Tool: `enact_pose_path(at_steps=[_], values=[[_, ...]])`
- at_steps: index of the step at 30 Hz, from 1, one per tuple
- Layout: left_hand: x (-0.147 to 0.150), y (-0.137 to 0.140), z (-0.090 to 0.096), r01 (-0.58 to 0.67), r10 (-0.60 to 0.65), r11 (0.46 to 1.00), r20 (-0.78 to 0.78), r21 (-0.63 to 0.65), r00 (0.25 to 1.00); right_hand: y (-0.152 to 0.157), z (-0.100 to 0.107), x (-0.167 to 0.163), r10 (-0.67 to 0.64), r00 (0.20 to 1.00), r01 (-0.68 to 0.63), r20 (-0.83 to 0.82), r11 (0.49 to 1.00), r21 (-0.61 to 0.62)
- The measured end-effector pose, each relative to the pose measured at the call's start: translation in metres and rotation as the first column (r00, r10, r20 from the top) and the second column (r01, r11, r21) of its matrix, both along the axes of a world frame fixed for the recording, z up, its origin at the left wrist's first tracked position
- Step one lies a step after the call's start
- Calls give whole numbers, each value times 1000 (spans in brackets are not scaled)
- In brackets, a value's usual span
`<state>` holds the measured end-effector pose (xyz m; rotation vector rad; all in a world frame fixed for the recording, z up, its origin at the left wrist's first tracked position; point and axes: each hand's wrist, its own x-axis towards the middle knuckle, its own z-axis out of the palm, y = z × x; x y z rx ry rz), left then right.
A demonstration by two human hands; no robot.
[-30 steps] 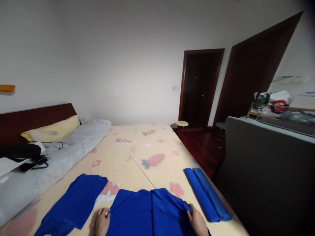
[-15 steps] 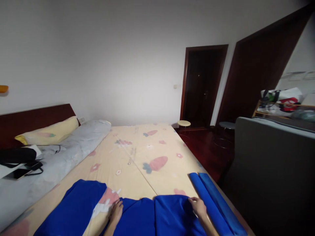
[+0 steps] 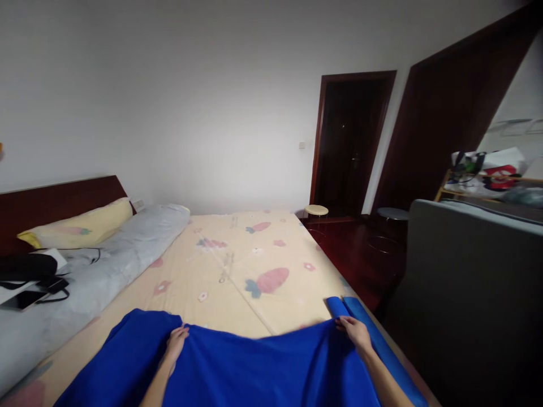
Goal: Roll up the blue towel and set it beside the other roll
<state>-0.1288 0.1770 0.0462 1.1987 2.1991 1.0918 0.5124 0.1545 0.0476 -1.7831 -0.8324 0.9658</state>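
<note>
A blue cloth (image 3: 267,367) stretches between my two hands at the bottom of the view, its upper edge sagging slightly in the middle. My left hand (image 3: 176,342) is closed, pinching the cloth near its upper left corner. At the upper right corner, my right hand (image 3: 355,333) pinches the same edge. Another blue cloth piece (image 3: 123,350) lies on the bed just left of my left hand. Beside my right hand lie two long blue rolls, a brighter one (image 3: 337,306) partly hidden by the held cloth and a darker one (image 3: 373,339).
The bed (image 3: 229,271) has a cream sheet with carrot prints. A grey bedroll (image 3: 139,237), a yellow pillow (image 3: 85,223) and black devices (image 3: 38,291) with cables lie left. A dark panel (image 3: 466,294) stands right; a cream-topped stool (image 3: 316,211) is near the door.
Both hands have moved apart and farther forward, pulling the blue cloth's edge wider and taut. The cloth now covers more of the bright roll and meets the left cloth piece in view.
</note>
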Motion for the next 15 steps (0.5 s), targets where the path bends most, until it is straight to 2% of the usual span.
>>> enact_pose_path(at_steps=[5,11,15], values=[[-12,6,6,27,-27,997,3,-69,1000,14,-9,0,40,995,-45,90,998,45],[-6,2,4,79,-93,985,-83,-151,992,32,-26,-9,95,985,-107,147,991,81],[0,0,10,104,-144,968,-168,-229,975,33,-33,-16,101,973,-118,210,991,70]])
